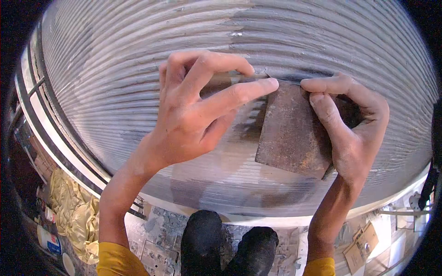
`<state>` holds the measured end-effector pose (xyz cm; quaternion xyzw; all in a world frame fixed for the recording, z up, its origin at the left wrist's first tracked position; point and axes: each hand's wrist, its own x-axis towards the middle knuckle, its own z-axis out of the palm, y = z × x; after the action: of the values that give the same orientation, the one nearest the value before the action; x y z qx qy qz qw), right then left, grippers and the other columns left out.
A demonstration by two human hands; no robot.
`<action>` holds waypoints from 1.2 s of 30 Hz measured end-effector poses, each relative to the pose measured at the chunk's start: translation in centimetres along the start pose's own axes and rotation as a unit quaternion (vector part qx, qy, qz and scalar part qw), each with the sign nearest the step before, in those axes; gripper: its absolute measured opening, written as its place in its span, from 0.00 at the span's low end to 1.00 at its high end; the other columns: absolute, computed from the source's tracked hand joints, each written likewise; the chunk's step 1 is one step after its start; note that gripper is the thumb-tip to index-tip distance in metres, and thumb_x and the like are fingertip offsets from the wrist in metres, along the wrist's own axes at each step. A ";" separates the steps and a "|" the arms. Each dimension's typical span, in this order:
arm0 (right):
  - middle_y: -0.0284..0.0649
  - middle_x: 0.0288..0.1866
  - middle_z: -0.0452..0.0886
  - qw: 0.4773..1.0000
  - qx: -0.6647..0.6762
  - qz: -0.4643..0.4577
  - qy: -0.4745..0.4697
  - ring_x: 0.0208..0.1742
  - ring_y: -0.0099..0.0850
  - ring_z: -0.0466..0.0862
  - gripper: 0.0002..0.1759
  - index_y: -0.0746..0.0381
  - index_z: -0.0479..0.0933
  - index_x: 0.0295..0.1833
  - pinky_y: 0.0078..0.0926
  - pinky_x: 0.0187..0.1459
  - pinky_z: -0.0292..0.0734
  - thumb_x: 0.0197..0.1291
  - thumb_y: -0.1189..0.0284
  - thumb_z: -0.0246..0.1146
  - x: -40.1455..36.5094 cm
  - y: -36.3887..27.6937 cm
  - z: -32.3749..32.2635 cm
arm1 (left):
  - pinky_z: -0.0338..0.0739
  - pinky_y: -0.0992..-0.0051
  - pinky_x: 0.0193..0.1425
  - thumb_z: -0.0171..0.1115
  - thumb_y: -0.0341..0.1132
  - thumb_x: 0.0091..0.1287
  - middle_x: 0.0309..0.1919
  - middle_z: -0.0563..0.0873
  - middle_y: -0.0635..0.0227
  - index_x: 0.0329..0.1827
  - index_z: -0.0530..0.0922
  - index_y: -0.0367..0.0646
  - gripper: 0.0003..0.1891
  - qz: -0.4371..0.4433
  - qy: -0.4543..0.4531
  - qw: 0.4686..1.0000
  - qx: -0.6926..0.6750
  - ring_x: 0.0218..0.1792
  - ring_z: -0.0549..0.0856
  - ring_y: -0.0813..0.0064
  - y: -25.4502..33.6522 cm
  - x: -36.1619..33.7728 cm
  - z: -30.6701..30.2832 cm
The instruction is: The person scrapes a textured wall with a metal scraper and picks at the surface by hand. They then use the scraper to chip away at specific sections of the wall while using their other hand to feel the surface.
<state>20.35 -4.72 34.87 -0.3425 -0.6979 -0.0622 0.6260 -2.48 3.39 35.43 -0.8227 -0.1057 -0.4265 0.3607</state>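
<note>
A rusty, flat metal plate (294, 131), roughly four-sided, is tilted in front of a ridged grey surface. My right hand (357, 117) is closed at its upper right edge, thumb and index finger bent together there; the other fingers are partly hidden behind. My left hand (198, 101) has its fingers spread, one fingertip at the plate's upper left corner and another just above it. A thin dark sliver shows by those fingertips, too small to name. The ridged surface (152, 27) curves across the view behind both hands.
A pale rim (276, 221) runs along the surface's lower edge, with a black-and-white railing (60, 140) at left. Below are my dark-clad legs (202, 239), a debris-strewn floor (159, 230), crumpled yellowish sheeting (73, 207), a white container (48, 239) and a cardboard piece (363, 246).
</note>
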 end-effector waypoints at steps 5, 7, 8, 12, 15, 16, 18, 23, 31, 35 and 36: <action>0.37 0.33 0.84 0.996 -0.071 0.041 0.030 0.36 0.22 0.79 0.08 0.70 0.85 0.39 0.17 0.43 0.70 0.55 0.81 0.64 -1.3 -1.4 -1.1 | 0.68 0.71 0.50 0.67 0.24 0.55 0.45 0.83 0.68 0.49 0.87 0.52 0.18 -0.059 0.091 0.990 -0.095 0.44 0.77 0.68 0.1 1.1 0.4; 0.37 0.32 0.83 0.995 -0.054 0.070 0.050 0.36 0.22 0.79 0.08 0.70 0.85 0.39 0.17 0.43 0.69 0.54 0.81 0.64 -2.5 -1.8 -1.3 | 0.68 0.73 0.42 0.72 0.26 0.51 0.44 0.83 0.69 0.46 0.87 0.51 0.17 -0.006 0.076 0.995 -0.057 0.39 0.79 0.72 -0.6 2.0 0.3; 0.37 0.32 0.83 0.992 -0.038 0.100 0.070 0.35 0.22 0.78 0.08 0.71 0.85 0.39 0.17 0.43 0.69 0.54 0.81 0.64 -3.0 -1.9 -1.4 | 0.68 0.73 0.42 0.72 0.26 0.51 0.44 0.83 0.69 0.46 0.87 0.51 0.17 -0.006 0.075 0.996 -0.056 0.39 0.79 0.72 -0.8 2.5 0.1; 0.40 0.27 0.84 0.978 -0.004 0.139 0.155 0.29 0.25 0.77 0.08 0.70 0.86 0.35 0.21 0.38 0.69 0.49 0.78 0.67 -6.0 -1.1 -0.9 | 0.64 0.73 0.36 0.75 0.32 0.47 0.37 0.82 0.74 0.40 0.87 0.49 0.15 0.134 0.028 0.990 0.026 0.32 0.79 0.76 -1.7 4.2 -0.2; 0.39 0.26 0.83 0.970 0.057 0.166 0.168 0.29 0.24 0.75 0.09 0.70 0.86 0.35 0.22 0.35 0.66 0.48 0.76 0.68 -7.8 0.7 0.1 | 0.63 0.73 0.35 0.74 0.34 0.46 0.31 0.81 0.76 0.34 0.86 0.47 0.11 0.199 0.056 0.978 0.039 0.30 0.78 0.77 -1.9 4.8 0.1; 0.38 0.25 0.82 0.968 0.067 0.173 0.172 0.28 0.24 0.74 0.09 0.70 0.87 0.35 0.22 0.34 0.65 0.48 0.76 0.68 -8.1 0.9 0.4 | 0.63 0.73 0.34 0.73 0.34 0.47 0.29 0.81 0.75 0.31 0.85 0.47 0.08 0.210 0.066 0.974 0.042 0.29 0.78 0.76 -1.7 4.9 0.2; 0.37 0.25 0.80 0.955 0.110 0.209 0.178 0.28 0.23 0.74 0.08 0.70 0.87 0.35 0.22 0.34 0.65 0.49 0.77 0.68 -8.4 0.9 1.6 | 0.63 0.72 0.34 0.72 0.35 0.50 0.28 0.80 0.74 0.30 0.83 0.46 0.07 0.199 0.063 0.976 0.060 0.29 0.78 0.75 -1.2 5.3 0.2; 0.37 0.25 0.81 0.955 0.123 0.196 0.187 0.28 0.23 0.74 0.07 0.69 0.87 0.34 0.21 0.34 0.66 0.47 0.80 0.69 -9.3 1.1 2.9 | 0.65 0.74 0.35 0.70 0.36 0.61 0.27 0.79 0.72 0.31 0.79 0.43 0.08 0.159 0.085 0.983 0.027 0.27 0.76 0.75 -1.5 6.7 0.2; 0.37 0.26 0.83 0.970 0.056 0.157 0.179 0.28 0.23 0.76 0.07 0.68 0.87 0.35 0.21 0.34 0.68 0.49 0.80 0.68 -7.9 0.8 2.1 | 0.69 0.78 0.35 0.62 0.29 0.64 0.32 0.81 0.66 0.37 0.81 0.39 0.03 0.071 0.072 0.990 -0.097 0.30 0.77 0.74 -1.3 5.5 -1.1; 0.37 0.27 0.83 0.976 0.034 0.119 0.179 0.30 0.23 0.78 0.06 0.68 0.87 0.37 0.19 0.36 0.70 0.53 0.80 0.66 -5.1 -0.2 1.2 | 0.72 0.74 0.42 0.63 0.28 0.58 0.35 0.83 0.64 0.39 0.86 0.44 0.08 0.081 0.058 0.995 -0.022 0.35 0.80 0.66 -1.6 3.4 -0.2; 0.37 0.27 0.83 0.976 0.032 0.121 0.179 0.30 0.23 0.78 0.06 0.68 0.87 0.37 0.19 0.36 0.70 0.53 0.80 0.66 -4.5 -0.5 1.0 | 0.72 0.74 0.42 0.63 0.28 0.58 0.35 0.83 0.64 0.39 0.86 0.44 0.08 0.080 0.058 0.995 -0.025 0.35 0.80 0.66 -1.2 2.9 -0.1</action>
<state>19.14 -6.41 30.76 -0.3877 -0.5295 -0.0240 0.7542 -1.29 3.81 38.35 -0.8108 -0.0079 -0.4461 0.3789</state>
